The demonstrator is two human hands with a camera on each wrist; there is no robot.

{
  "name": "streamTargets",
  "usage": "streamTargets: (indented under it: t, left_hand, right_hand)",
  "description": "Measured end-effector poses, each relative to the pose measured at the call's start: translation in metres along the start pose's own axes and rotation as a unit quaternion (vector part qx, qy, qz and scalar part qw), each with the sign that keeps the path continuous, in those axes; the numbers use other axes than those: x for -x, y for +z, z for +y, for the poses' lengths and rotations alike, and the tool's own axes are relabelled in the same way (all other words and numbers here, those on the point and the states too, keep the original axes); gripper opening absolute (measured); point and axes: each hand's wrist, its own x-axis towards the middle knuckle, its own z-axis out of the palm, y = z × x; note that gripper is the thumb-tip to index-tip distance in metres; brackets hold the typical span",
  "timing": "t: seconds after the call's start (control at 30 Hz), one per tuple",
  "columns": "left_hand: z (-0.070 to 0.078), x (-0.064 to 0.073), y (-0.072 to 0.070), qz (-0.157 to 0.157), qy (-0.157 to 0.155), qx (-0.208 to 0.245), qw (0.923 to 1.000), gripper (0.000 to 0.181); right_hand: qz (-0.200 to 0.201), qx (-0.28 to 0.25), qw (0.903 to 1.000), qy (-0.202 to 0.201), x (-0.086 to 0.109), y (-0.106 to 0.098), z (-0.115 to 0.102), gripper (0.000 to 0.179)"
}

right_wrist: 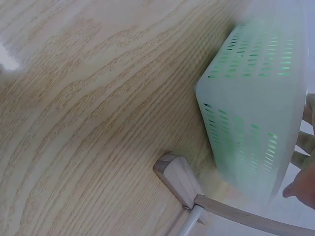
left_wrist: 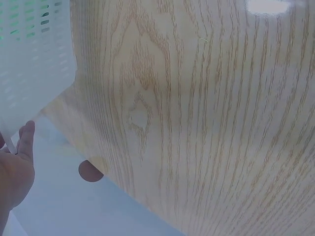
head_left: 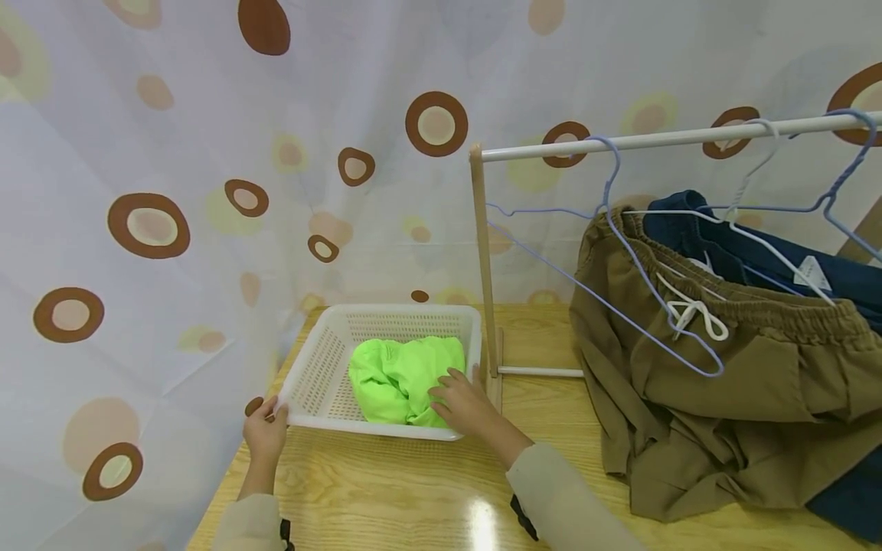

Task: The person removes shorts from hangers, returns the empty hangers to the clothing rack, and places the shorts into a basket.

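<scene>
A white plastic basket [head_left: 324, 422] with slotted walls sits on the wooden table, a crumpled bright green garment [head_left: 400, 375] inside it. At the basket's near left corner my left hand [head_left: 265, 432] grips the rim between thumb and fingers; the left wrist view shows this hand [left_wrist: 17, 169] at its edge. My right hand [head_left: 465, 402] reaches over the near right corner, its spread fingers touching the green garment. Part of the right hand [right_wrist: 305, 182] shows beyond the basket's wall in the right wrist view, the thumb apart from the rim.
Right of the basket stands a rack with a wooden post [head_left: 485, 260] and white rail [head_left: 661, 138]. Brown drawstring trousers [head_left: 717, 413] and dark blue jeans [head_left: 847, 275] hang there. A bare blue hanger [head_left: 620, 237] is nearest. A patterned curtain [head_left: 207, 115] hangs behind the wooden table [head_left: 372, 490].
</scene>
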Motion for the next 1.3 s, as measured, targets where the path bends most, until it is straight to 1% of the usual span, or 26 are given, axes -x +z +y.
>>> streamTargets:
  t: [0.03, 0.07, 0.13, 0.17, 0.2, 0.27, 0.33, 0.37, 0.4, 0.47, 0.57, 0.67, 0.73, 0.87, 0.93, 1.0, 1.1, 1.17, 1.3]
  left_hand:
    - [0.001, 0.0, 0.0, 0.0, 0.0, -0.002, 1.0, 0.041]
    - [0.001, 0.0, 0.0, 0.001, 0.0, -0.003, 1.0, 0.041]
    - [0.001, 0.0, 0.0, 0.001, -0.001, -0.005, 1.0, 0.041]
    - [0.001, 0.0, 0.0, 0.0, -0.002, -0.003, 1.0, 0.041]
    - [0.001, 0.0, 0.0, 0.0, -0.003, -0.002, 1.0, 0.041]
    - [0.0, 0.0, 0.0, 0.0, -0.004, 0.0, 1.0, 0.041]
    - [0.0, 0.0, 0.001, 0.006, 0.002, -0.006, 1.0, 0.04]
    - [-0.001, 0.0, 0.001, 0.008, 0.003, -0.009, 0.9999, 0.041]
    - [-0.001, 0.0, 0.002, 0.015, 0.007, -0.016, 0.9997, 0.04]
    - [-0.002, 0.001, 0.004, 0.027, 0.009, -0.028, 0.9992, 0.039]
    - [-0.003, 0.002, 0.006, 0.043, 0.005, -0.036, 0.9984, 0.04]
    - [-0.002, 0.002, 0.008, 0.058, -0.005, -0.03, 0.9979, 0.04]
    - [0.0, 0.002, 0.009, 0.057, -0.013, -0.022, 0.998, 0.04]
    - [0.003, 0.003, 0.008, 0.042, -0.027, -0.02, 0.9985, 0.041]
    - [0.005, 0.004, 0.007, 0.034, -0.029, -0.02, 0.9988, 0.041]
    - [0.008, 0.004, 0.006, 0.032, -0.027, -0.025, 0.9988, 0.04]
    - [0.013, 0.006, 0.006, 0.031, -0.016, -0.028, 0.999, 0.041]
    - [0.017, 0.008, 0.009, 0.039, 0.008, -0.027, 0.9988, 0.041]
    - [0.029, 0.01, 0.022, 0.051, 0.07, 0.006, 0.9963, 0.041]
  right_hand:
    - [0.014, -0.001, 0.9999, -0.006, 0.0, 0.0, 0.0, 0.025]
    - [0.037, -0.004, 0.9992, -0.015, 0.001, 0.0, 0.001, 0.024]
    - [0.101, -0.004, 0.9939, -0.043, 0.003, -0.001, 0.003, 0.022]
    - [0.139, -0.004, 0.9884, -0.06, 0.004, -0.001, 0.004, 0.021]
    - [0.182, -0.003, 0.9804, -0.076, 0.005, -0.002, 0.005, 0.02]
    - [0.259, 0.008, 0.9602, -0.104, 0.009, -0.004, 0.009, 0.022]
    - [0.307, 0.018, 0.9443, -0.116, 0.014, -0.007, 0.013, 0.024]
    - [0.321, 0.02, 0.9395, -0.119, 0.018, -0.008, 0.015, 0.025]
    - [0.33, 0.019, 0.9363, -0.119, 0.023, -0.009, 0.017, 0.025]
    - [0.336, 0.017, 0.9341, -0.12, 0.033, -0.009, 0.021, 0.026]
    - [0.337, 0.01, 0.934, -0.118, 0.049, -0.009, 0.027, 0.027]
    - [0.341, -0.001, 0.9343, -0.104, 0.062, -0.009, 0.033, 0.027]
    - [0.346, -0.013, 0.9337, -0.093, 0.069, -0.011, 0.037, 0.028]
    - [0.36, -0.029, 0.929, -0.083, 0.078, -0.016, 0.042, 0.033]
    - [0.363, -0.032, 0.9277, -0.081, 0.082, -0.019, 0.043, 0.035]
    - [0.364, -0.032, 0.9275, -0.079, 0.086, -0.022, 0.045, 0.036]
    - [0.367, -0.034, 0.9268, -0.074, 0.093, -0.025, 0.048, 0.036]
    - [0.372, -0.033, 0.9248, -0.074, 0.098, -0.028, 0.051, 0.036]
    - [0.386, -0.037, 0.9176, -0.086, 0.11, -0.033, 0.057, 0.034]
